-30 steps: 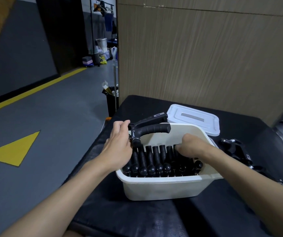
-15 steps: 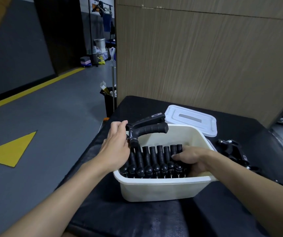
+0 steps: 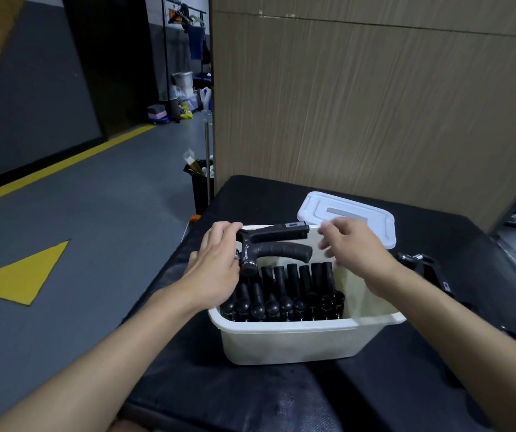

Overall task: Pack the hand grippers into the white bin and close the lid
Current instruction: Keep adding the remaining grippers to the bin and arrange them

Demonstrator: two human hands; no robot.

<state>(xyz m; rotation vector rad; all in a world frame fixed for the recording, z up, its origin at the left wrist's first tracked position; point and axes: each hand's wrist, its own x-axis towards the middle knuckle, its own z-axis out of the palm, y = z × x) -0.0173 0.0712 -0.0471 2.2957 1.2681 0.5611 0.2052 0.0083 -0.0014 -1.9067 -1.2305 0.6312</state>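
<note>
The white bin (image 3: pixel 287 341) stands on the black table and holds a row of several black hand grippers (image 3: pixel 294 291), packed upright on its left side. My left hand (image 3: pixel 219 260) grips one more black hand gripper (image 3: pixel 273 244) by its hinge end, above the bin's back left corner, handles pointing right. My right hand (image 3: pixel 353 247) hovers above the bin with loosely spread, blurred fingers, just right of that gripper's handles, holding nothing. The white lid (image 3: pixel 362 216) lies flat behind the bin.
More black hand grippers (image 3: pixel 422 266) lie on the black table (image 3: pixel 281 400) right of the bin. A wooden panel wall (image 3: pixel 375 104) rises behind. A black trash bin (image 3: pixel 202 185) stands on the grey floor beyond the table's left edge.
My right hand has come up out of the bin's right side and now hovers near the held gripper's handles. My left hand keeps its grip in about the same place.
</note>
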